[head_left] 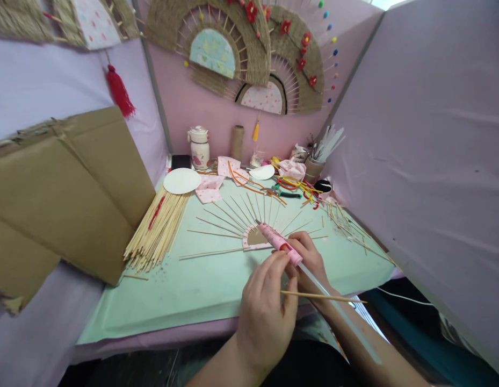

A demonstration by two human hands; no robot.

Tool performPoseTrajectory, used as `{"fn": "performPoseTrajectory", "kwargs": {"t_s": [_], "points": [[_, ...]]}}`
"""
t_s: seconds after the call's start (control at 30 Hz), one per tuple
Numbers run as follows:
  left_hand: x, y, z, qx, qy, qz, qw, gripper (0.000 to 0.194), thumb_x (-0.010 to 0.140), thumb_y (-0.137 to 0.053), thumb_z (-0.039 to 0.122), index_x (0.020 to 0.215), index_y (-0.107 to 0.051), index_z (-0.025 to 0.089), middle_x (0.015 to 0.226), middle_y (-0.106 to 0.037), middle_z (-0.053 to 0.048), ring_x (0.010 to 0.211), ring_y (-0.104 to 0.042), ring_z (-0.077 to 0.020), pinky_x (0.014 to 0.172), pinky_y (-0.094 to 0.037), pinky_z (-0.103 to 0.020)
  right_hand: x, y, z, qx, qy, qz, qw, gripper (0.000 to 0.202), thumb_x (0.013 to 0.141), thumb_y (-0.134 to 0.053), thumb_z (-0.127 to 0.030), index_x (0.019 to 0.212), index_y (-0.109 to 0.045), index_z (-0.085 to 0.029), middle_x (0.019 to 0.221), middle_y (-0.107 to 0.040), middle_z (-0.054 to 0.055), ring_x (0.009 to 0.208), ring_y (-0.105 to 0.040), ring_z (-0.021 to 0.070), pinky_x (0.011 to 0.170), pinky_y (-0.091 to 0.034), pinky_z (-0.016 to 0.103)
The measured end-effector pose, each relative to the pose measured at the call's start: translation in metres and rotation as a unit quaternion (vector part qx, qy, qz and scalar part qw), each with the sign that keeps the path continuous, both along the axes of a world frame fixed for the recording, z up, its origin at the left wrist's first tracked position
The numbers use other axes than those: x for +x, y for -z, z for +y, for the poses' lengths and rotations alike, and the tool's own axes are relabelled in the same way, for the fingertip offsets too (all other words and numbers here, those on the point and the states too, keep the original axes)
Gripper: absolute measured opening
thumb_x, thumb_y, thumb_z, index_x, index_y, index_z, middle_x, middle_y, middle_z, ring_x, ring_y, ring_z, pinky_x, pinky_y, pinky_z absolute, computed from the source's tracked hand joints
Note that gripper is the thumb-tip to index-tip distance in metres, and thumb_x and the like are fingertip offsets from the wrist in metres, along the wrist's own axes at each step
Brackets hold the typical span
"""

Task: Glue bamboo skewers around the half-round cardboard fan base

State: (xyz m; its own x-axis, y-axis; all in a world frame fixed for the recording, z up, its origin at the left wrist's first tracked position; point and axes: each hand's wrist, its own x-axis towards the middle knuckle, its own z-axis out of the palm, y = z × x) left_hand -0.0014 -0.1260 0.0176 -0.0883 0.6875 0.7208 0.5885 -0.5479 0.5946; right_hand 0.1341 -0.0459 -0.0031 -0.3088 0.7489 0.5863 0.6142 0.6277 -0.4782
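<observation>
My right hand (311,263) is wrapped round a pink glue gun (273,236), its nozzle pointing away from me over the table. A long translucent glue stick (346,317) sticks out of the gun's back end. Held in my left hand (265,301) is a wooden skewer (325,296), its pointed end to the right; the fingertips of this hand also meet the side of the gun. Beyond the nozzle lies a half-round cardboard piece (255,236) with a pink patterned border. Thin sticks (217,233) fan out from its curved edge. The gun hides its right part.
A thick bundle of skewers (156,231) lies left, with a white disc (182,181) at its top. Folded cardboard (72,188) leans at the far left. Pliers (287,194), pipe cleaners, pink cloth (291,169), a bottle (199,150) and a pot of glue sticks (313,169) stand behind.
</observation>
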Motion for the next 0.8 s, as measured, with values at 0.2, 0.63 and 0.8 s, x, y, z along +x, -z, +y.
{"fn": "performPoseTrajectory", "kwargs": {"t_s": [0.2, 0.63, 0.8], "points": [[-0.001, 0.001, 0.000, 0.023, -0.003, -0.040, 0.999, 0.037, 0.091, -0.054, 0.006, 0.126, -0.056, 0.019, 0.120, -0.070, -0.011, 0.117, -0.065, -0.0197, 0.099, -0.058, -0.035, -0.003, -0.003, 0.000, 0.013, -0.002, -0.016, 1.000, 0.016, 0.093, -0.051, -0.032, 0.091, -0.064, -0.023, 0.095, -0.056, 0.004, 0.078, -0.061, 0.0158, 0.064, -0.050, 0.026], [-0.003, 0.004, 0.002, -0.022, 0.005, -0.043, 0.999, 0.034, 0.091, -0.053, 0.011, 0.125, -0.053, 0.020, 0.118, -0.071, -0.010, 0.109, -0.069, -0.0202, 0.093, -0.060, -0.034, 0.003, -0.001, 0.002, 0.041, 0.009, -0.067, 0.997, 0.015, 0.092, -0.054, -0.033, 0.099, -0.064, -0.023, 0.097, -0.058, 0.004, 0.078, -0.062, 0.0157, 0.060, -0.049, 0.024], [0.009, 0.005, -0.003, 0.013, -0.036, 0.014, 0.999, 0.054, 0.086, -0.066, 0.025, 0.135, -0.045, 0.016, 0.127, -0.065, -0.018, 0.115, -0.066, -0.0270, 0.092, -0.060, -0.042, 0.002, 0.003, 0.003, 0.040, 0.034, -0.075, 0.996, 0.015, 0.095, -0.054, -0.033, 0.097, -0.064, -0.022, 0.096, -0.057, 0.004, 0.074, -0.062, 0.0145, 0.057, -0.047, 0.023]]}}
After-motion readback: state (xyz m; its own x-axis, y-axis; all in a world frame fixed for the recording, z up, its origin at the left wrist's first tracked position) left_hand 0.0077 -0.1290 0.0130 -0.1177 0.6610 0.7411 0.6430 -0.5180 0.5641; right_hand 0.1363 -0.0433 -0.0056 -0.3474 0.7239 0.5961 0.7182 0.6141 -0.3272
